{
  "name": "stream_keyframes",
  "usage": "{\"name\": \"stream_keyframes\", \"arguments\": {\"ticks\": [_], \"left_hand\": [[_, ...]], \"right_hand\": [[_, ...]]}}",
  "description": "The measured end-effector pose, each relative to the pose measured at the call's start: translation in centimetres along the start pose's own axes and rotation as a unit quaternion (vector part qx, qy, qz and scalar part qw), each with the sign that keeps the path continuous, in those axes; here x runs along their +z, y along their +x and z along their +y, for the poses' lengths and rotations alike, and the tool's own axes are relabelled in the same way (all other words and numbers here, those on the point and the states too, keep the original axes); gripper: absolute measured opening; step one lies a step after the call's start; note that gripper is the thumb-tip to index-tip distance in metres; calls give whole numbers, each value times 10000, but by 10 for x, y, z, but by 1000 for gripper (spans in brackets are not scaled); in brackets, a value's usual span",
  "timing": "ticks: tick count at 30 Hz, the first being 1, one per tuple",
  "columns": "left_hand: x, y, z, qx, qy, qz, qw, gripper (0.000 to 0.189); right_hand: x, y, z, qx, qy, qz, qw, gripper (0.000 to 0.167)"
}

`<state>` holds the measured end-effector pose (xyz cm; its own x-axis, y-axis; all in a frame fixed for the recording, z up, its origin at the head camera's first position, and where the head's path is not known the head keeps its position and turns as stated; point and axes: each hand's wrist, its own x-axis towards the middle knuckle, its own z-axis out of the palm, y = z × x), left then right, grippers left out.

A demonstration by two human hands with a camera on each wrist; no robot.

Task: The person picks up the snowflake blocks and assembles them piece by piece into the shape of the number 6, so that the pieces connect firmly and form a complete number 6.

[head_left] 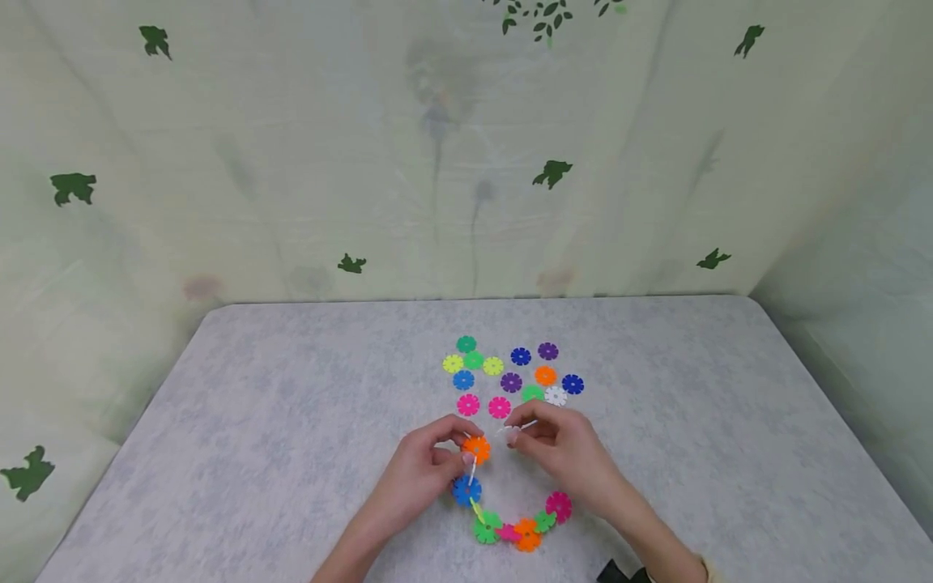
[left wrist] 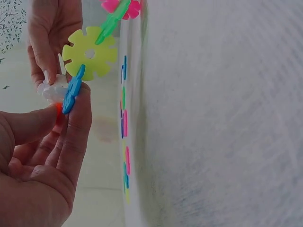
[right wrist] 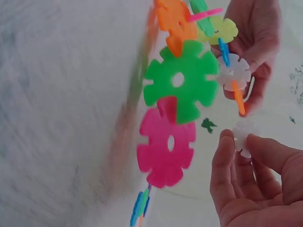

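A pale curtain (head_left: 328,162) printed with green bird shapes hangs behind a mottled grey table (head_left: 255,445) with rounded far corners. On the near side of the table's middle, a person's left hand (head_left: 423,465) grasps one end of a chain (head_left: 527,535) of slotted plastic discs, thumb and fingers pinched beside its orange end disc (head_left: 477,449). The right hand (head_left: 554,441) pinches a white disc (right wrist: 243,136) between thumb and forefinger, just apart from that end. The chain curves toward the table's near edge and back up to a pink disc (head_left: 559,507) by the right forearm. Beyond the hands, loose discs (head_left: 468,405) in mixed colors lie toward the far edge.
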<state>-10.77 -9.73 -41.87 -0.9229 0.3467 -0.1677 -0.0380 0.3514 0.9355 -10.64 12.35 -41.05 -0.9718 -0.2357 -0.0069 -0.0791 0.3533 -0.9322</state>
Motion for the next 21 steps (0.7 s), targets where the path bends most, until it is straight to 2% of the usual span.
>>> {"name": "stream_keyframes", "arguments": {"ticks": [7,13,21], "left_hand": [[1,-1,-1,157,-241,-251,9993,22],[2,-2,-1,211,-406,-257,9986,23],[2,-2,-4,348,-674,-399,9963,18]], "right_hand": [[5,0,3,-113,179,-214,9995,11],[5,-1,4,-47,301,-326,9990,15],[5,-2,5,-465,433,-594,9962,16]]}}
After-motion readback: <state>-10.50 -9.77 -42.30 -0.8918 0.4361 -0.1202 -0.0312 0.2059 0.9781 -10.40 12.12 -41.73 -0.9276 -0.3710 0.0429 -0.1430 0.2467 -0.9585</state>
